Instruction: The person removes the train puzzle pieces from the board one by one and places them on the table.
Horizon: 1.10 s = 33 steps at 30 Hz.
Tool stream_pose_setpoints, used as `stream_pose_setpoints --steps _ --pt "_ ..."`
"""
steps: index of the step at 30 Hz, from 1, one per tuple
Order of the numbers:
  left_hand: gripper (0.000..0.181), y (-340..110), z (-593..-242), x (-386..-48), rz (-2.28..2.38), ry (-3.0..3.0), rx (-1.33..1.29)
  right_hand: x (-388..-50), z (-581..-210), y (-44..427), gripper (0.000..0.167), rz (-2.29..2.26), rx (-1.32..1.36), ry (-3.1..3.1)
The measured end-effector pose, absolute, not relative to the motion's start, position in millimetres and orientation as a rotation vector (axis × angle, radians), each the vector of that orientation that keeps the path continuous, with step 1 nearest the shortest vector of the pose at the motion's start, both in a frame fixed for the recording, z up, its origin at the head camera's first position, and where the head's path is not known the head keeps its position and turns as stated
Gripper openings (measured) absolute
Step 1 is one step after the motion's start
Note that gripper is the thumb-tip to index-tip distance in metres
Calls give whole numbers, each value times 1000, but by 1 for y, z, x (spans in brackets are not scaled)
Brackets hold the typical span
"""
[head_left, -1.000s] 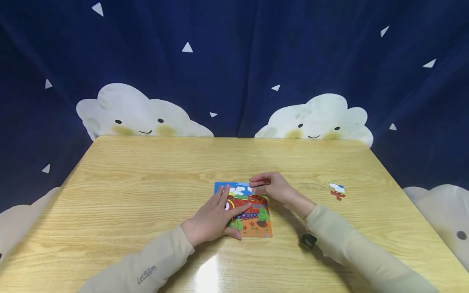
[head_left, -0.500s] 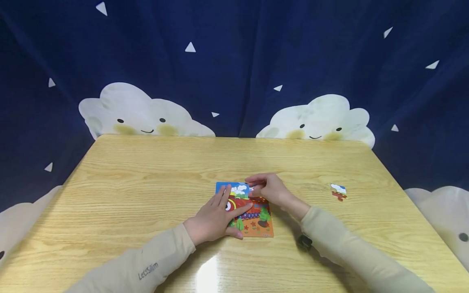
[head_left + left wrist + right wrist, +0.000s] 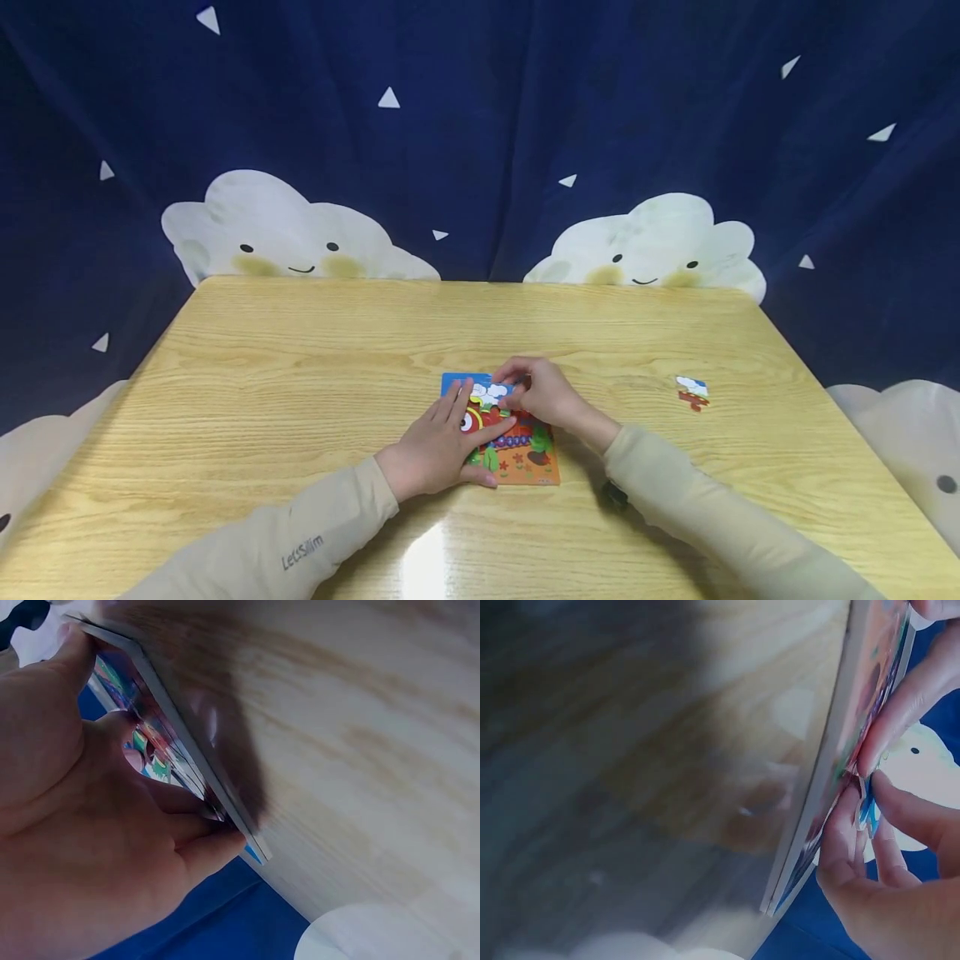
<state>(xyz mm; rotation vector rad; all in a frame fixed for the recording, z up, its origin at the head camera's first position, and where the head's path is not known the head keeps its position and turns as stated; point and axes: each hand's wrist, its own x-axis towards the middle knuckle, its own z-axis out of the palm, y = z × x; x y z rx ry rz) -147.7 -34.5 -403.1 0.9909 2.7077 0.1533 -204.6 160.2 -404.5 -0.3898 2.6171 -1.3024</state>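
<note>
A jigsaw puzzle board with a red train, blue sky and orange ground lies flat on the table. My left hand rests on its left part, fingers spread and nearly straight. In the left wrist view the thumb touches the board's edge. Over the upper right of the board, my right hand pinches a puzzle piece between thumb and fingers; blue shows on it in the right wrist view. The fingers hide part of that piece and the board under it.
Another puzzle piece, white, blue and red, lies on the wooden table to the right of the board. Behind the table's far edge hangs a dark blue curtain with cloud prints.
My right hand has moved a little to the left over the board, with the puzzle piece in its fingers. The left hand keeps its place on the board.
</note>
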Motion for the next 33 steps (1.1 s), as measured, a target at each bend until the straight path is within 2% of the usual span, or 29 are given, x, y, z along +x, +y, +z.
stream_pose_setpoints --steps 7,25,33 --pt "70 -34 -404 -148 174 2694 965 -207 -407 163 22 -1261 -417 2635" --pt "72 -35 -402 -145 167 2714 956 -211 -408 227 20 -1223 -412 2715" --pt "71 -35 -401 -146 203 2714 966 -214 -405 232 18 -1237 -460 2671"
